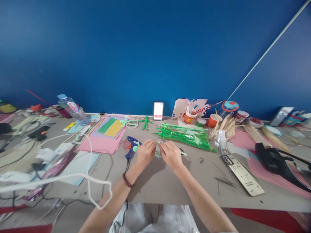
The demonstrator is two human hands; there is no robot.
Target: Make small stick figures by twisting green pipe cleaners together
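Both hands meet over the middle of the grey table. My left hand point(147, 152) and my right hand point(170, 153) are closed, their fingertips pinching a small pale green piece point(158, 142) between them. A pale green stem point(184, 153) sticks out to the right of my right hand. Beside my left hand lies a blue glue gun point(132, 146), with a pale green form point(136, 147) partly hidden by that hand. Behind the hands is a bundle of green pipe cleaners point(184, 136). A green stick figure point(146, 123) lies farther back, next to a pale green one point(128, 122).
Coloured sheets point(104, 144) and a clear bottle point(73, 108) are at the left, with a looping white cable point(90, 161) in front. A patterned phone point(243, 174) and dark thin wires point(225, 181) lie at the right. Paper cups point(189, 117) stand at the back.
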